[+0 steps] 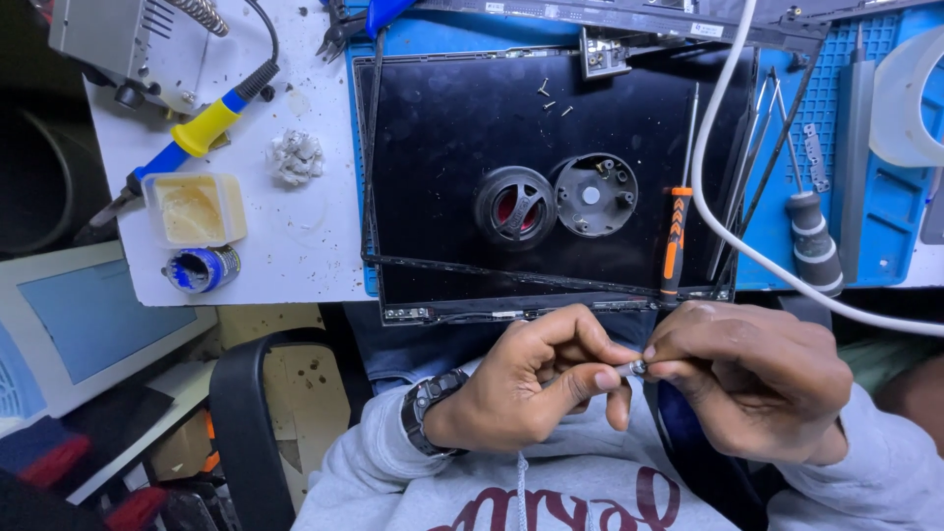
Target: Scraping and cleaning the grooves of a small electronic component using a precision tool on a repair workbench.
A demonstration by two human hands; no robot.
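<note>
Head view, looking down over the near edge of the surface (295,246). My left hand (531,388) and right hand (757,379) meet above my lap, each grip pinching the same small metal part (638,367) between thumb and fingertips; the part sits just off the near edge of the black laptop panel (551,177), not over it. I judge the main risk to be a slip: the part is tiny and held only at the fingertips, and with no surface beneath it a loosened pinch would drop it into my lap or to the floor. A second risk is my right forearm catching the white cable (718,216) that runs close beside it and dragging the orange-handled screwdriver (675,241) or the loose screws (553,98) lying on the panel. The part is mostly covered by my fingertips, so I cannot tell whether it is a screw, a nut or a bushing. The two round components, one dark with red inside (515,206) and one grey (594,194), show only their upper faces. The soldering iron (197,133) tip is hard to make out.
</note>
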